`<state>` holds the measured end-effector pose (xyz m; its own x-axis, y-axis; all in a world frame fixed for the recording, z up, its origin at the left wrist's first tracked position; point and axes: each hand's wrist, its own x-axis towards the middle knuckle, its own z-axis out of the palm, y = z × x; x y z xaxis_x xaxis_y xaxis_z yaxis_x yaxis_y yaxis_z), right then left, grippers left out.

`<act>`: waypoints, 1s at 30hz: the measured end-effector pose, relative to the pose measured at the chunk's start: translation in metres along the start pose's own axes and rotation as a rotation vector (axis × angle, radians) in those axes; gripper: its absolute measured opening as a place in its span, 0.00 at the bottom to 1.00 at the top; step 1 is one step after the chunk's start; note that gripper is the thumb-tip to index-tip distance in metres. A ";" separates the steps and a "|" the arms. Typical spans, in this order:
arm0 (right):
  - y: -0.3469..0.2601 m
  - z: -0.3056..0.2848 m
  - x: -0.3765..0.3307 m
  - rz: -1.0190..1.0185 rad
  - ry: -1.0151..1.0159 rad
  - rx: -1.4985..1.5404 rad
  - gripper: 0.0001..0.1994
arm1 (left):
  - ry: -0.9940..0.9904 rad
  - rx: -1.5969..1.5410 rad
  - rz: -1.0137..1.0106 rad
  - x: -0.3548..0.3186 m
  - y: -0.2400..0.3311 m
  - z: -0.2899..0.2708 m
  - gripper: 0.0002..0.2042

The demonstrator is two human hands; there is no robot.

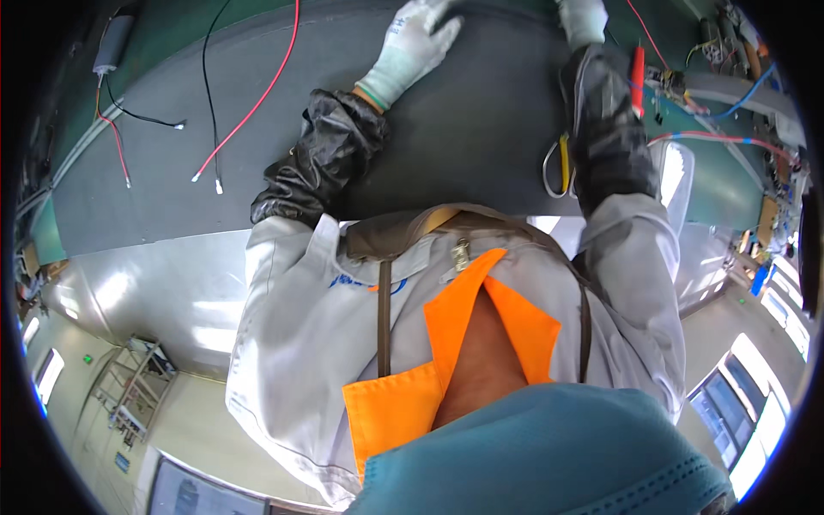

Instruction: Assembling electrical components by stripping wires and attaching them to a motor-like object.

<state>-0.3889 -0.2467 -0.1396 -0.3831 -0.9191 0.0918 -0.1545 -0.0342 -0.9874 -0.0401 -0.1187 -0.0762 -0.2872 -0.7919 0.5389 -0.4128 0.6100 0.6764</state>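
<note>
My left hand point(410, 50), in a white knitted glove, rests over the dark work mat point(481, 112) near the top edge of the view. Its thumb stands apart from the fingers, and nothing shows in its grasp. Further right, my right hand point(584, 19) wears a similar glove; its fingers are cut off by the upper edge, so what they hold is hidden. Close to the right forearm lies a hand tool with a yellow grip and a curved metallic loop point(563, 167). A slim red tool or handle point(638, 81) is on the other side of that forearm.
On the left, a long red wire point(264, 96) and a black wire point(209, 86) with end terminals cross the mat. Beside them is a grey cylindrical part point(113, 43) with thin leads. At right are a red cable point(721, 137), a blue cable point(745, 101) and cluttered parts.
</note>
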 end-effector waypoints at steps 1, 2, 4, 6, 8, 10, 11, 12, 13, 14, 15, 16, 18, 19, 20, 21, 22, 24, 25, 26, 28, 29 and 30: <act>-0.065 0.034 -0.087 0.133 -0.051 -0.201 0.28 | 0.052 0.002 -0.019 -0.006 -0.001 -0.008 0.20; -0.090 0.046 -0.144 -0.017 -0.098 -0.003 0.23 | 0.097 0.023 -0.011 -0.005 0.005 -0.014 0.20; -0.141 0.034 -0.232 -0.091 -0.318 -0.457 0.23 | 0.150 0.059 0.022 -0.004 0.019 -0.018 0.22; -0.136 0.025 -0.296 -0.290 -0.464 -0.639 0.18 | 0.145 0.023 0.063 -0.008 0.037 -0.021 0.23; -0.180 0.018 -0.331 -0.206 -0.676 -0.533 0.20 | 0.069 -0.038 0.109 -0.022 0.048 -0.016 0.23; -0.208 0.011 -0.342 -0.458 -0.589 -0.540 0.27 | -0.063 -0.082 0.077 -0.045 0.065 -0.033 0.23; -0.221 0.008 -0.339 -0.497 -0.590 -0.656 0.28 | -0.090 -0.101 0.036 -0.060 0.065 -0.041 0.23; -0.206 0.021 -0.323 -0.868 -0.423 -0.611 0.30 | -0.105 -0.083 0.012 -0.071 0.068 -0.047 0.23; -0.198 0.030 -0.311 -0.960 -0.358 -0.680 0.28 | -0.106 -0.067 0.002 -0.078 0.071 -0.052 0.23; -0.180 0.036 -0.299 -0.905 -0.423 -0.878 0.28 | -0.099 -0.095 -0.032 -0.083 0.072 -0.054 0.23; -0.164 0.037 -0.288 -0.844 -0.483 -1.079 0.28 | -0.090 -0.127 -0.064 -0.087 0.073 -0.056 0.23; -0.168 0.038 -0.271 -0.945 -0.496 -1.051 0.23 | -0.099 -0.027 0.047 -0.091 0.058 -0.058 0.23; -0.178 0.021 -0.251 -0.898 -0.513 -1.120 0.15 | -0.166 0.017 -0.063 -0.084 0.078 -0.074 0.23; -0.202 0.019 -0.248 -0.663 -0.684 -1.238 0.14 | -0.221 0.071 -0.189 -0.086 0.083 -0.086 0.23; -0.249 0.007 -0.251 -0.464 -0.898 -1.066 0.14 | -0.123 0.112 -0.109 -0.093 0.064 -0.087 0.19; -0.274 0.008 -0.253 -0.281 -1.110 -0.861 0.14 | -0.307 0.094 -0.544 -0.105 0.049 -0.106 0.21; -0.272 0.020 -0.262 -0.270 -1.098 -0.866 0.14 | -0.480 -0.169 -0.839 -0.085 0.071 -0.122 0.21; -0.264 0.079 -0.298 -0.360 -1.419 -0.399 0.21 | -0.701 -0.422 -0.832 -0.088 0.069 -0.162 0.21; -0.228 0.112 -0.324 -0.903 -1.144 -0.248 0.16 | -0.851 -0.454 -0.469 -0.085 0.029 -0.148 0.21; -0.212 0.145 -0.353 -0.854 -1.343 -0.468 0.14 | -0.545 -0.557 -1.292 -0.018 0.155 -0.126 0.20; -0.242 0.177 -0.404 -0.781 -1.763 -0.434 0.12 | -0.865 -0.294 -0.731 -0.031 0.112 -0.133 0.24; -0.222 0.194 -0.443 -0.737 -1.716 -0.550 0.13 | -0.975 -0.063 -0.983 -0.018 0.120 -0.129 0.27; -0.207 0.192 -0.446 -0.535 -1.867 -0.088 0.14 | -0.990 -0.055 -0.974 -0.015 0.121 -0.125 0.27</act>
<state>-0.0115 0.0947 -0.0008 0.9989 -0.0181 0.0440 0.0313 -0.4459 -0.8945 0.0221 -0.0290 0.0601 -0.4024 -0.5703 -0.7161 -0.7709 -0.2108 0.6010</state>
